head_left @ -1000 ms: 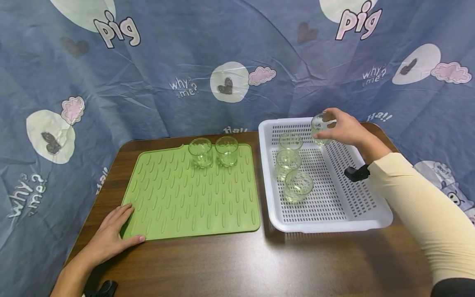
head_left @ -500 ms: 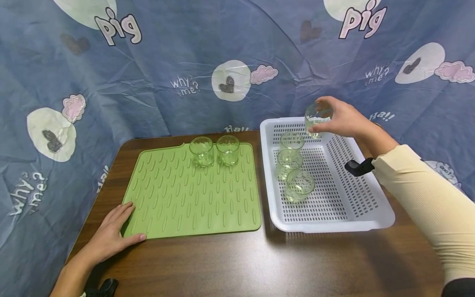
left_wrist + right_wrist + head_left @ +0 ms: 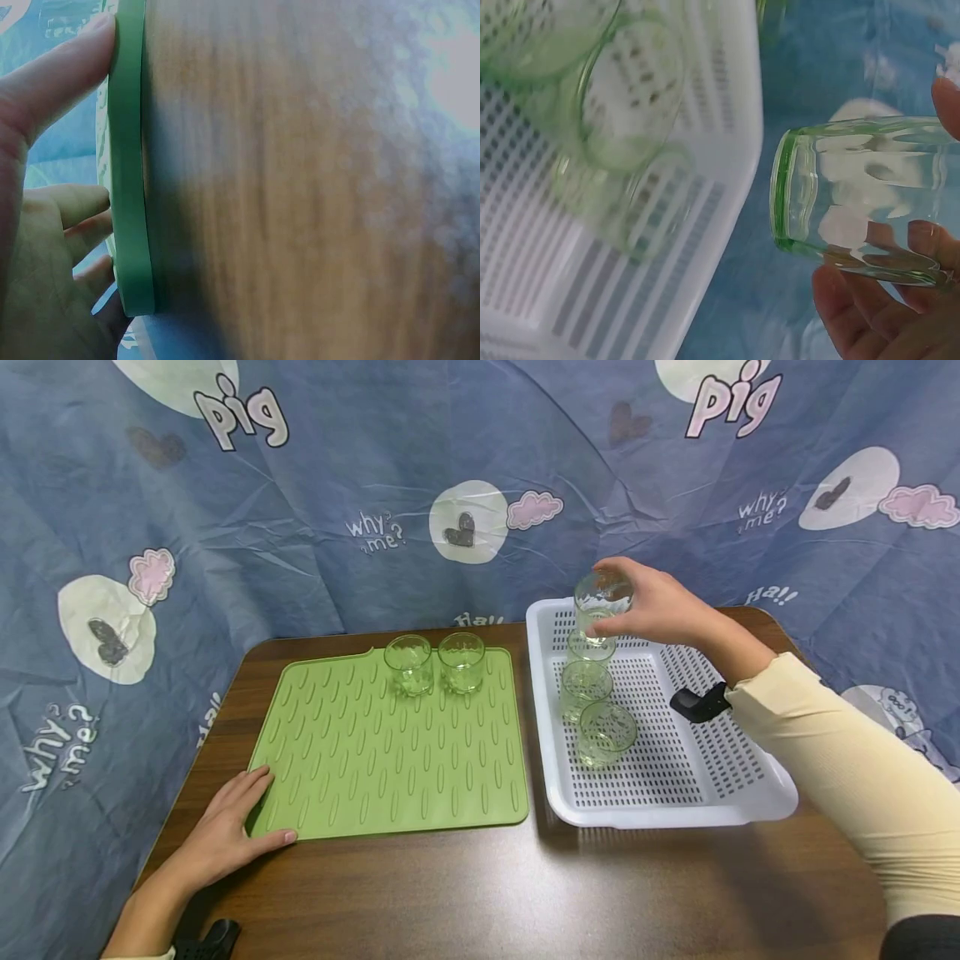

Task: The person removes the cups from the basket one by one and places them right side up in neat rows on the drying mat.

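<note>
My right hand (image 3: pixel 663 606) grips a clear, green-tinted drinking glass (image 3: pixel 870 199) between thumb and fingers. It is raised over the back of the white perforated basket (image 3: pixel 667 817). In the head view the held glass overlaps the rearmost of three glasses in the basket; the nearest of these (image 3: pixel 606 733) stands toward the front. On the left, my left hand (image 3: pixel 225 831) rests at the front left corner of a green ribbed drying mat (image 3: pixel 375 760), fingers spread, thumb along its front edge. Two similar glasses, one left (image 3: pixel 409 668) and one right (image 3: pixel 462 665), stand side by side at the mat's back edge.
The basket stands to the right of the mat on a brown wooden table (image 3: pixel 480 893), with a narrow strip of wood between them. A blue printed cloth (image 3: pixel 300 543) hangs behind the table and along its sides.
My right hand has lifted the glass from the basket's back right corner and carried it left, over the rear glass there. My left hand stays put at the mat.
</note>
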A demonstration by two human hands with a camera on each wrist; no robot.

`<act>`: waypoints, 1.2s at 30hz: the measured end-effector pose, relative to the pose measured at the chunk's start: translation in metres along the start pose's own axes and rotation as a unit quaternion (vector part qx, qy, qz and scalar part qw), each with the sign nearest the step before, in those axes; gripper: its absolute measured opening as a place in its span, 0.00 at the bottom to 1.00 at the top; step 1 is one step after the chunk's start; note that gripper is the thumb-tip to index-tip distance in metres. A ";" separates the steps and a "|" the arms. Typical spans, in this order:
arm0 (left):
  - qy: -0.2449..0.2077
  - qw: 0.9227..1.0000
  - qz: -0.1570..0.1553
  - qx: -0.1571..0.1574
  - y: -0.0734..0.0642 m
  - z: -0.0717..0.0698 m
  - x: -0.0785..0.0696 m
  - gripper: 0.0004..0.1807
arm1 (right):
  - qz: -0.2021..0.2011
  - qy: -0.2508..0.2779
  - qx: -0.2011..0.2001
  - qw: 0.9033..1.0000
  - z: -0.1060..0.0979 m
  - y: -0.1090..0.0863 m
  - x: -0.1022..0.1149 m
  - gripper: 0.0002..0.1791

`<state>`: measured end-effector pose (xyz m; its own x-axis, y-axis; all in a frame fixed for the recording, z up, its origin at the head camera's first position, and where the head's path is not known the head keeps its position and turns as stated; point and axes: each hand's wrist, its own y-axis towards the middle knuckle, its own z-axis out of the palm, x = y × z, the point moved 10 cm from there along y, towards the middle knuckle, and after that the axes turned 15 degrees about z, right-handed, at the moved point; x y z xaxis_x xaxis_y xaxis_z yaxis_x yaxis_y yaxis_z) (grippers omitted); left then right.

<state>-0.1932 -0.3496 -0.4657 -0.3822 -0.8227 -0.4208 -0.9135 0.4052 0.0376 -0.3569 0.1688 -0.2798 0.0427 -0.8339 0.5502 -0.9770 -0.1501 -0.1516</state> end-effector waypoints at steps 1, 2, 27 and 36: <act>0.000 1.000 0.001 -0.001 0.000 0.000 0.000 0.56 | -0.007 0.002 0.002 1.000 0.003 -0.001 0.005 0.49; 0.000 1.000 0.001 -0.002 0.000 0.000 0.000 0.56 | -0.014 0.004 0.005 1.000 0.007 -0.002 0.011 0.48; -0.003 1.000 0.005 -0.008 0.002 0.001 -0.001 0.56 | -0.158 0.011 0.148 0.976 0.134 -0.017 0.098 0.52; -0.002 1.000 0.001 -0.008 0.002 0.000 -0.001 0.56 | -0.181 0.014 0.189 0.965 0.169 -0.017 0.112 0.53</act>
<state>-0.1946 -0.3483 -0.4655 -0.3838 -0.8203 -0.4240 -0.9146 0.4010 0.0522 -0.2999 -0.0121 -0.3544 0.3556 -0.6770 0.6444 -0.7534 -0.6156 -0.2311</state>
